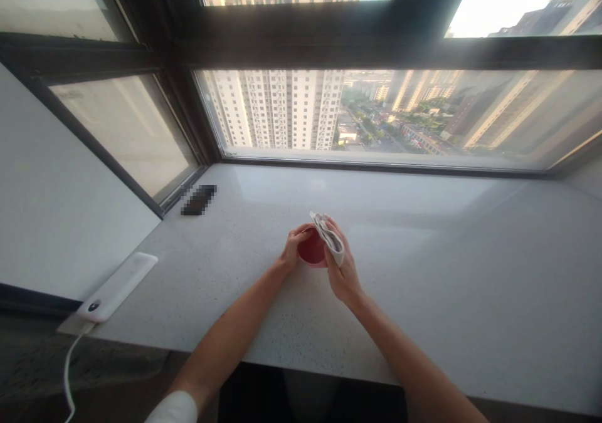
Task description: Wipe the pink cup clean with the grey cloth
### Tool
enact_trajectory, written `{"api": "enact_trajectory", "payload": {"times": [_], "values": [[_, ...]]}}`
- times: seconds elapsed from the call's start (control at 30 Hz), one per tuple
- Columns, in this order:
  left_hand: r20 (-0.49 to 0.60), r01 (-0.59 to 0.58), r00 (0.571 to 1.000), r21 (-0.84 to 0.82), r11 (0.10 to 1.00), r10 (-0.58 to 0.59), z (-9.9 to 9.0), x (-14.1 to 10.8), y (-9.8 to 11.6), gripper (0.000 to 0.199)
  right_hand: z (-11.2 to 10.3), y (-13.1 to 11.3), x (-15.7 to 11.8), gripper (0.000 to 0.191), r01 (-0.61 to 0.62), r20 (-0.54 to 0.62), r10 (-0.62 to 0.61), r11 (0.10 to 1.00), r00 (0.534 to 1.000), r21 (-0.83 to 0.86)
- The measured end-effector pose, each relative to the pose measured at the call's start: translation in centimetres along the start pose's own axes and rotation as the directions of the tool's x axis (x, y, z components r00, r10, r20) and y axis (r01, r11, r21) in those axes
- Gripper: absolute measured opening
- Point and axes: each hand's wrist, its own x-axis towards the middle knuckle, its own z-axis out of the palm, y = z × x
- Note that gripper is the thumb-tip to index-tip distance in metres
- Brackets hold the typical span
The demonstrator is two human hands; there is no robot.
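Observation:
A red bowl or cup is held above the pale speckled counter, its dark red inside turned toward me. My left hand grips its left side, with the thumb near the upper rim. In my right hand is a folded light grey cloth, pinched between thumb and fingers at the right rim of the red bowl. The fingers behind the cloth and the underside of the bowl are partly hidden.
A white power bank with a white cable lies at the counter's left front edge. Farther back on the left is a dark pixelated object. Windows with a dark frame rise behind the speckled counter.

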Motion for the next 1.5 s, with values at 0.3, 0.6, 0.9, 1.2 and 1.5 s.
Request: {"api": "enact_trajectory", "payload": {"times": [0.3, 0.6, 0.9, 1.2, 1.5], "values": [[-0.011, -0.017, 1.000, 0.047, 0.999, 0.018, 0.0, -0.1, 0.1, 0.042, 0.4, -0.2, 1.8, 0.048, -0.036, 0.009, 0.036, 0.998, 0.999, -0.043], [-0.231, -0.236, 0.941, 0.071, 0.969, 0.246, 1.0, -0.1, -0.4, 0.038, 3.1, 0.5, 2.6, 0.047, -0.134, -0.244, 0.163, 0.982, 0.956, 0.131], [-0.406, -0.315, 0.851, 0.113, 0.943, 0.333, 2.0, -0.9, -1.5, 0.043, 5.6, 1.4, -0.5, 0.058, -0.207, -0.305, 0.289, 0.939, 0.907, 0.274], [-0.287, -0.237, 0.911, 0.224, 0.945, 0.297, 2.7, -1.4, -1.2, 0.056, -0.5, 2.8, 3.8, 0.050, -0.097, -0.070, 0.109, 0.983, 0.992, 0.157], [-0.416, -0.171, 0.873, 0.226, 0.959, 0.254, 2.7, 0.0, -2.8, 0.039, 2.7, 1.6, 1.1, 0.055, -0.229, -0.251, 0.265, 0.960, 0.931, 0.163]]}}
